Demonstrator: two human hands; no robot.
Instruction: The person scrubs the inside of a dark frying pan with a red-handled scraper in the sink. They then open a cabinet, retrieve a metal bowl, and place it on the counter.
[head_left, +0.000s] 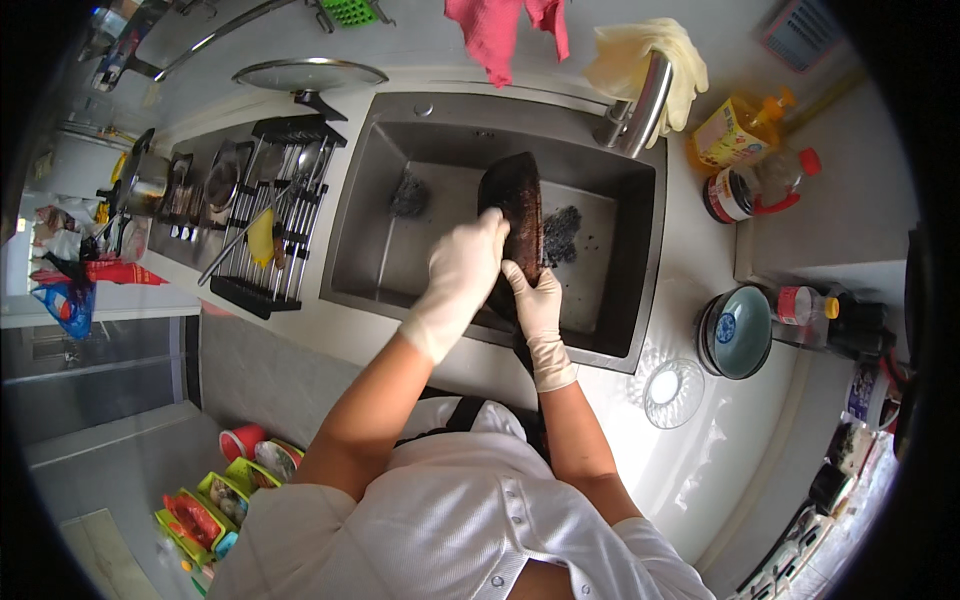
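Observation:
A blackened pan (525, 202) is tilted steeply on edge over the grey sink (652, 247), its outer side crusted brown and black. My right hand (536, 300), in a whitish glove, grips the pan's near edge; a dark handle passes beside that wrist. My left hand (465, 259), gloved alike, has its fingers bunched against the pan's dark face; whether they hold anything is hidden. On the sink floor, a dark wiry clump (410, 195) that looks like steel wool lies at the left. Another dark clump (561, 236) lies right of the pan, with black crumbs around it.
A rack (292, 217) with utensils and a yellow peeler-like tool stands left of the sink. Cream gloves (679, 82) hang over the faucet (649, 105). Bottles, stacked bowls (739, 330) and a glass dish (673, 394) stand at the right. A glass lid (310, 75) leans behind.

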